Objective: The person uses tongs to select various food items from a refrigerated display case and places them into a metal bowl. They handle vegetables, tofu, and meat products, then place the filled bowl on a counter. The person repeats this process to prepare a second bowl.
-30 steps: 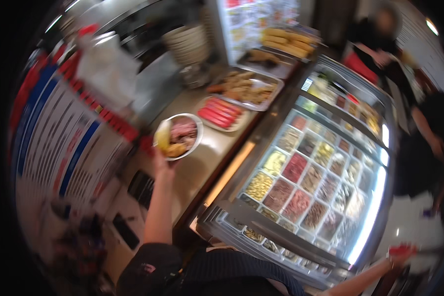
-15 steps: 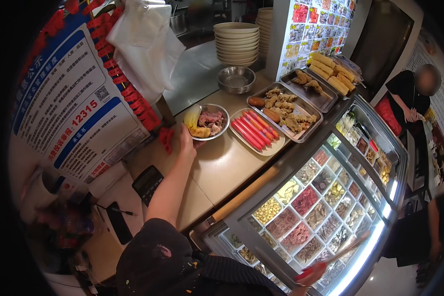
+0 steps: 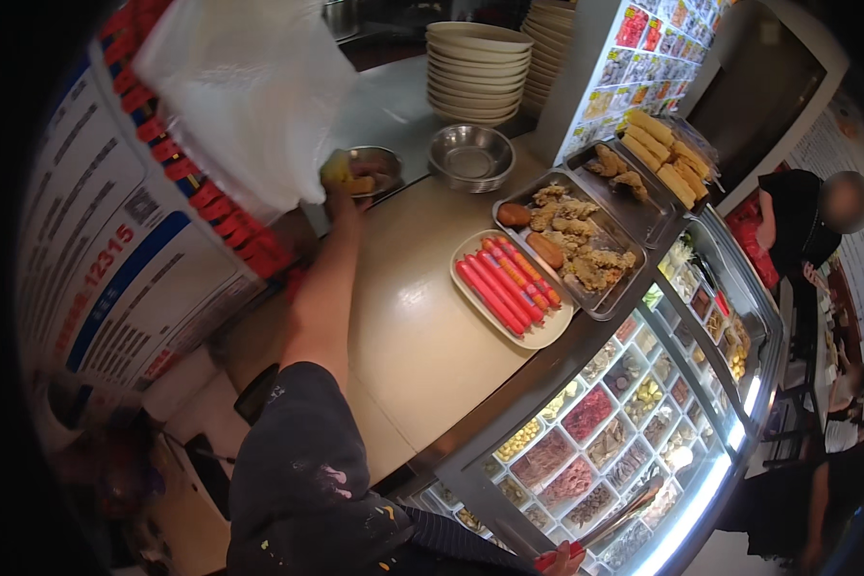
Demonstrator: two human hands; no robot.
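My left arm stretches out past the far edge of the counter [image 3: 394,317]. My left hand [image 3: 344,204] grips the near left rim of a metal bowl [image 3: 394,182], partly behind hanging clear plastic bags [image 3: 250,96]. Reddish meat and something yellow show in the bowl. At the lower edge my right hand [image 3: 559,564] is closed on red-handled tongs [image 3: 624,514], whose ends reach over the glass-topped display case [image 3: 490,490]. Most of that hand is cut off by the picture's edge.
Empty metal bowls [image 3: 470,158] stand beside stacked cream bowls [image 3: 478,77]. An oval plate [image 3: 538,338] of red sausages and trays of fried food [image 3: 586,240] line the counter's right side. A person [image 3: 787,221] is beyond the case at the right.
My left hand has carried the filled bowl farther away and slightly left, from above the counter to its far side. The tongs in my right hand have shifted down and left.
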